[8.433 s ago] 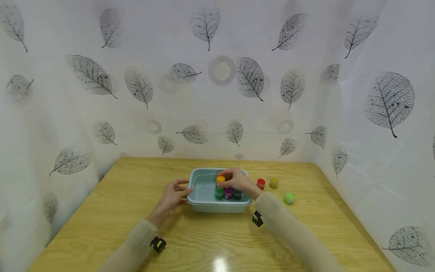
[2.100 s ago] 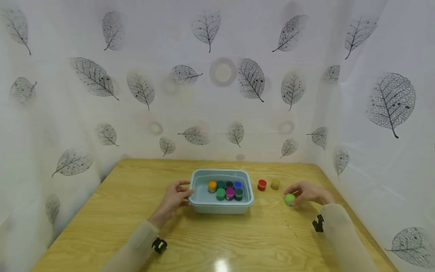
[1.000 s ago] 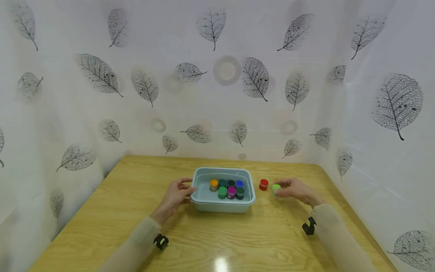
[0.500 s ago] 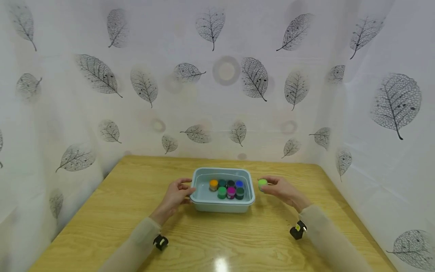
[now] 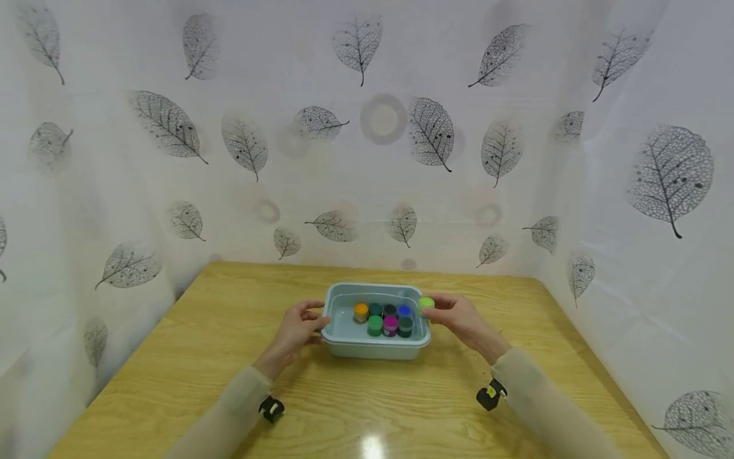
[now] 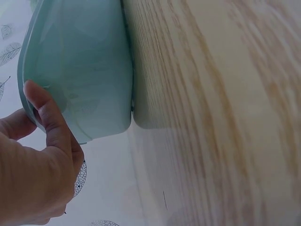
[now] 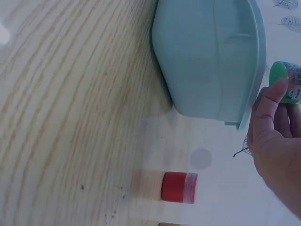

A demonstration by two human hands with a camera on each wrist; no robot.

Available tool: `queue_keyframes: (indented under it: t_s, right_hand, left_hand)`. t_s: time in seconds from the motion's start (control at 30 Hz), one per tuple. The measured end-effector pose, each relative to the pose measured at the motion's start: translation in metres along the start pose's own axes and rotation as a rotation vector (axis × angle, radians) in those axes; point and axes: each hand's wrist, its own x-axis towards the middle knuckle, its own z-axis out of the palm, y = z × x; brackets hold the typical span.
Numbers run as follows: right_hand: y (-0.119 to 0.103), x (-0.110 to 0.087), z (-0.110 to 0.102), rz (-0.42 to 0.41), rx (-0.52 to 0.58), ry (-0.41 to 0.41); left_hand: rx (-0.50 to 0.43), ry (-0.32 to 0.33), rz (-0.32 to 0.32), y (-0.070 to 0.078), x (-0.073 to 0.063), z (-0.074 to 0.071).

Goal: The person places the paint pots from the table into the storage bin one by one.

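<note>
While the left hand (image 5: 297, 331) grips the left end of the pale blue tub (image 5: 373, 352) by its rim, the right hand (image 5: 461, 319) holds a lime-green jar (image 5: 426, 303) up at the tub's right end. Left fingers and thumb are clamped on the rim, one digit against the outer wall in the left wrist view. Right thumb and fingertips are pinched together round the jar, level with or above the rim; can't tell if it touches the rim.

Seven jars sit in the tub, centre to right. Far row, left to right: orange jar (image 5: 360, 313), teal jar (image 5: 375, 310), black jar (image 5: 390, 311), blue jar (image 5: 404, 311). Near row: green jar (image 5: 375, 326), magenta jar (image 5: 390, 326), dark green jar (image 5: 404, 327).

Red jar (image 7: 178, 187) stands on the wooden table (image 5: 344, 401) outside the tub's right end, seen in the right wrist view; another object is cut off at that view's lower edge. Black devices are on both wrists. Pale curtain (image 5: 298, 172) with grey leaf prints hangs behind the table and along its sides.
</note>
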Motion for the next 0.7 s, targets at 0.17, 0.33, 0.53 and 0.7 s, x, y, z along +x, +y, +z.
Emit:
queue_keyframes:
  t_s: [0.17, 0.33, 0.53, 0.7]
  right_hand:
    - [-0.005, -0.001, 0.008, 0.021, -0.045, 0.026]
    - [-0.011, -0.003, 0.015, 0.012, -0.126, 0.045]
    - [-0.016, -0.003, 0.025, 0.010, -0.184, 0.032]
    - [-0.020, 0.000, 0.035, 0.014, -0.277, 0.003]
  left_hand:
    - [-0.003, 0.001, -0.006, 0.000, 0.000, 0.000]
    - [-0.004, -0.004, -0.002, 0.000, -0.001, 0.000]
    - [-0.005, -0.005, 0.004, 0.001, -0.001, 0.002]
    - [-0.010, -0.012, 0.012, 0.003, -0.004, 0.000]
